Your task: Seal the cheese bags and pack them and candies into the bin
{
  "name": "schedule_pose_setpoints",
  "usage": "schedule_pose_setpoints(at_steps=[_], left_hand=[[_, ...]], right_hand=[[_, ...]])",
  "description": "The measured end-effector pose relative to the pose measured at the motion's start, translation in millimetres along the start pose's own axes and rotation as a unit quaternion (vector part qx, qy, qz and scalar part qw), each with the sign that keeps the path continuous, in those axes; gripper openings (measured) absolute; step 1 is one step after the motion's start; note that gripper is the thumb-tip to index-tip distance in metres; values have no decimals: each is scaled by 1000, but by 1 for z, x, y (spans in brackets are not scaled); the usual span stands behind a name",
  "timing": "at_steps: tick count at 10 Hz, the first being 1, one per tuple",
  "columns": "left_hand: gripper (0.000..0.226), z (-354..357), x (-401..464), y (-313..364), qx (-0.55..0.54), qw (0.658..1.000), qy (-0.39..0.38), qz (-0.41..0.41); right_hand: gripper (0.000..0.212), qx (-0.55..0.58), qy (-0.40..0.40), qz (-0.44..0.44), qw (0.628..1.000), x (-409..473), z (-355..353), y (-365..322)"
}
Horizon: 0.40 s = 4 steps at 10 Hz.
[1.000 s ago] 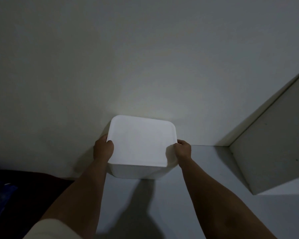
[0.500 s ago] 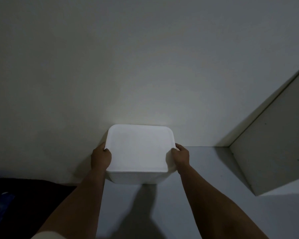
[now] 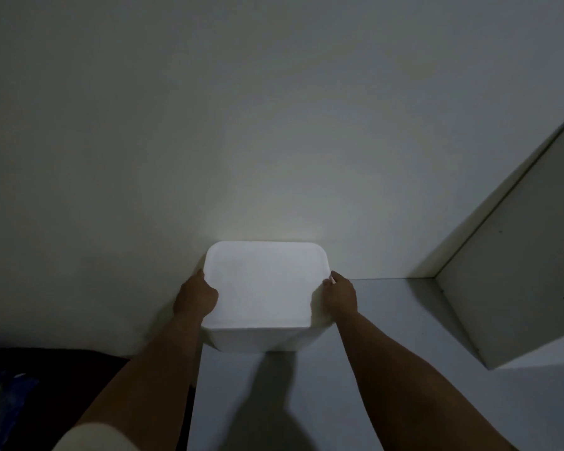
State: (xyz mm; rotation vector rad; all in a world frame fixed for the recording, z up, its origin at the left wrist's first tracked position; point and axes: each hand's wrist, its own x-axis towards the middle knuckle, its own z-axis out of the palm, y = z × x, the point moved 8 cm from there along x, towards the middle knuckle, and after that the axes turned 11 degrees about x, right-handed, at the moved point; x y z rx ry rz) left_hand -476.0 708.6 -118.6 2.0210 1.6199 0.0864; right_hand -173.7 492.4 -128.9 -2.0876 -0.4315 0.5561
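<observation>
A white square bin [image 3: 264, 288] with rounded corners and a closed flat lid stands on a pale shelf surface [image 3: 388, 369], its back against the wall. My left hand [image 3: 194, 296] grips its left side and my right hand [image 3: 339, 296] grips its right side. The lid hides whatever is inside. No cheese bags or candies show.
A bare pale wall [image 3: 241, 125] rises straight behind the bin. A white upright panel [image 3: 518, 271] closes off the right. A dark surface [image 3: 46, 385] lies at the lower left, with something blue and clear [image 3: 0, 395] at its edge.
The bin has come down from a tilted, raised position and moved back toward the wall; it now sits level on the shelf, both hands still on its sides.
</observation>
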Motion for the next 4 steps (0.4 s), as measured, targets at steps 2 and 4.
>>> schedule_pose_setpoints(at_steps=[2, 4], left_hand=[[62, 2, -66, 57, 72, 983, 132, 104], [26, 82, -205, 72, -188, 943, -25, 274]], right_hand=[[61, 17, -9, 35, 999, -27, -29, 20], [35, 200, 19, 5, 980, -64, -105, 18]])
